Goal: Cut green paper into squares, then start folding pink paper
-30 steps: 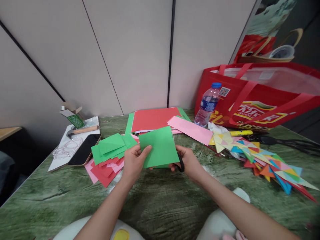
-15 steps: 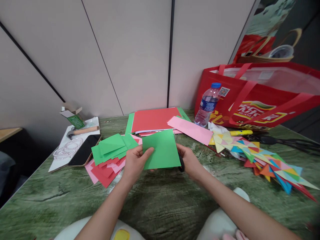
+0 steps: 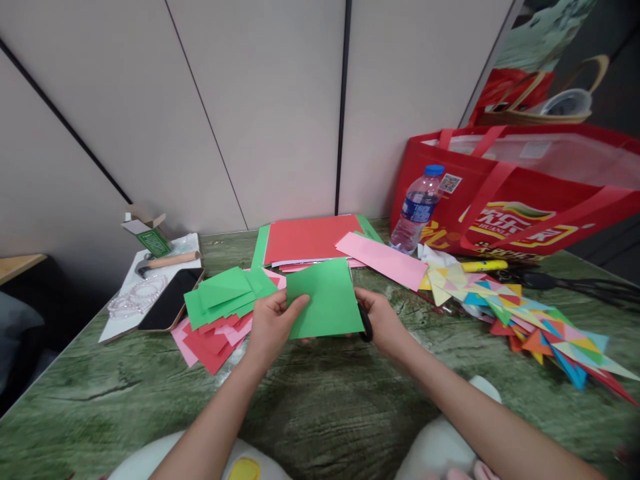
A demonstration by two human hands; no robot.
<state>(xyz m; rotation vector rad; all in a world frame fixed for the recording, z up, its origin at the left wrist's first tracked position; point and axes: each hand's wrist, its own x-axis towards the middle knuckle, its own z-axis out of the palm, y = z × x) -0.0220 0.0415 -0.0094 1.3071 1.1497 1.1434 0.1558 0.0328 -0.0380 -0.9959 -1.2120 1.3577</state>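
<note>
Between my hands, a green sheet of paper (image 3: 325, 303) is held up above the table. My left hand (image 3: 273, 327) pinches its left edge, with the thumb lying on the front face. At the sheet's right edge, my right hand (image 3: 380, 323) is closed around scissors (image 3: 367, 325); only a black handle loop shows, and the blades are hidden behind the paper. To the left of my left hand, cut green paper pieces (image 3: 225, 291) lie over red and pink pieces (image 3: 213, 347). Behind the held sheet lies a stack of red paper (image 3: 315, 239) with green sheets under it.
A pink strip (image 3: 383, 259) lies right of the stack. Folded colourful paper pieces (image 3: 540, 320) spread along the right, near a water bottle (image 3: 416, 210) and a red bag (image 3: 520, 193). At left are a phone (image 3: 170, 300), a hammer (image 3: 167, 262), beads (image 3: 137, 298) and a small box (image 3: 150, 233).
The black scissor handle at the sheet's right edge has tilted slightly and shows a little more. Both hands keep nearly the same place, and the view has shifted very slightly.
</note>
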